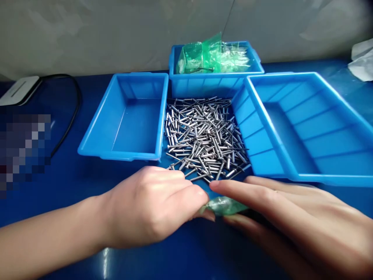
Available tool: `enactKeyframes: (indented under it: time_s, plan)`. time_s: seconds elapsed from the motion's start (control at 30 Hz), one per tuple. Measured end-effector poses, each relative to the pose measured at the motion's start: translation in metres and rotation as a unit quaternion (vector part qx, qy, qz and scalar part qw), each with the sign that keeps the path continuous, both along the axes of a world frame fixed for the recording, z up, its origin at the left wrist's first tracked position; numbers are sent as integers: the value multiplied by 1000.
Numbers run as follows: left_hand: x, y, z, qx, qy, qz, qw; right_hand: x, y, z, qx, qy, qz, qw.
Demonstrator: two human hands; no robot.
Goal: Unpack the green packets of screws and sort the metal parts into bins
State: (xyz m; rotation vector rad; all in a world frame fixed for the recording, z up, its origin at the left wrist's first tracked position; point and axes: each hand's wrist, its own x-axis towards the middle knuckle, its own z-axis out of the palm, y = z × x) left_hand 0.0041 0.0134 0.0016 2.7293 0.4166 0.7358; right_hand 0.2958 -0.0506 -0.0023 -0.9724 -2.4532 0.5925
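Note:
A heap of small metal screws (204,136) lies on the blue table between the bins. Just in front of it both my hands meet over a small green plastic bag (224,205). My left hand (154,206) is curled, its fingertips pinching the bag's left edge. My right hand (291,221) lies with long fingers stretched over and under the bag, thumb and forefinger closed on its right side. Most of the bag is hidden between the fingers.
An empty blue bin (101,128) stands left of the screws, a larger tilted blue bin (291,171) right. A third bin (210,83) behind holds green plastic bags (212,56). A black cable (72,112) and white device (19,90) lie far left.

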Motion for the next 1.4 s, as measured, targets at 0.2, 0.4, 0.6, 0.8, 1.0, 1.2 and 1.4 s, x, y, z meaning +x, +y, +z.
enactKeyframes:
  time_s: [0.2,0.4,0.6,0.8,1.0,1.2,1.4]
  plan:
    - [0,2,1,-33,-7,-19,999,0,-7,0,-60,40,-47,996]
    - [-3,-1,7,-68,-22,-23,997,-3,-13,-2,-64,80,-154,983]
    - [-2,-2,4,-52,-32,-21,998,-9,-10,3,-81,58,-156,983]
    - [-7,1,-1,-58,-34,-54,996,-13,-7,8,-108,76,-132,982]
    - [-11,0,0,-34,-18,-46,998,-11,2,11,-129,141,-72,979]
    - [-12,-3,-2,25,-25,4,999,-5,0,5,-78,95,-52,991]
    - [-9,-4,-4,8,-114,18,993,-3,-5,4,-64,92,-38,993]
